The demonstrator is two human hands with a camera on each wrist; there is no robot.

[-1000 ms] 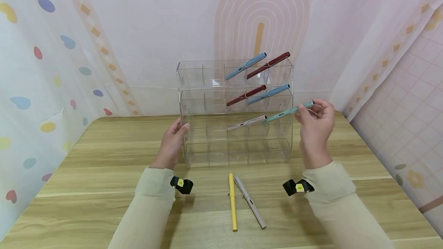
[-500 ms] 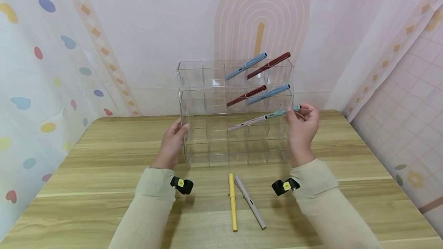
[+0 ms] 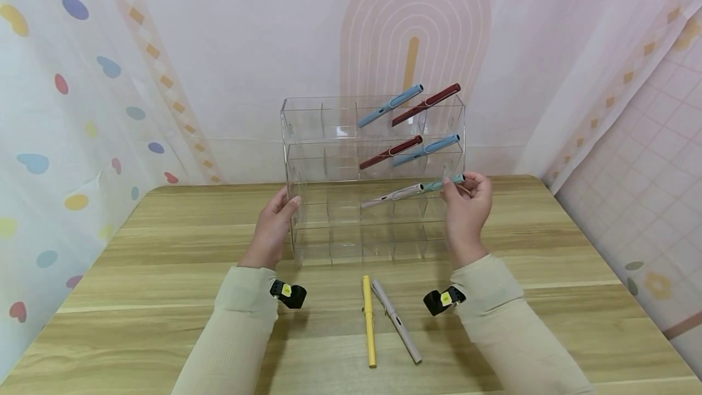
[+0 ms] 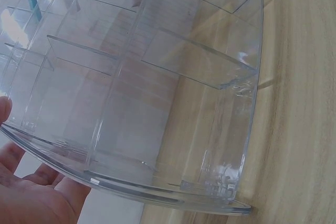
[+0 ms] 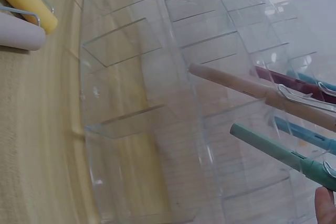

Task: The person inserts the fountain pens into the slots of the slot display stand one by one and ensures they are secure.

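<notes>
My left hand [image 3: 270,227] grips the left side panel of a clear multi-tier pen rack [image 4: 94,181], thumb inside and fingers outside. In my right hand [image 3: 468,218], a mint green fountain pen [image 5: 273,148] is pinched near its cap end. That pen slants into the third tier, right of a pale pinkish-grey pen [image 3: 392,195]. Above, a dark red pen [image 3: 390,152] and a blue pen [image 3: 426,150] lean in the second tier. The top tier holds another blue pen [image 3: 390,106] and another dark red pen [image 3: 426,104].
In front of the rack, a yellow pen [image 3: 369,322] and a grey pen [image 3: 397,322] lie on the wooden table [image 3: 164,297]. A patterned curtain [image 3: 247,47] hangs behind. The rack's left columns and bottom tier show no pens.
My right hand has moved left and slightly down, bringing the mint green pen deeper into the third tier beside the pale pen. The left hand and rack stay put.
</notes>
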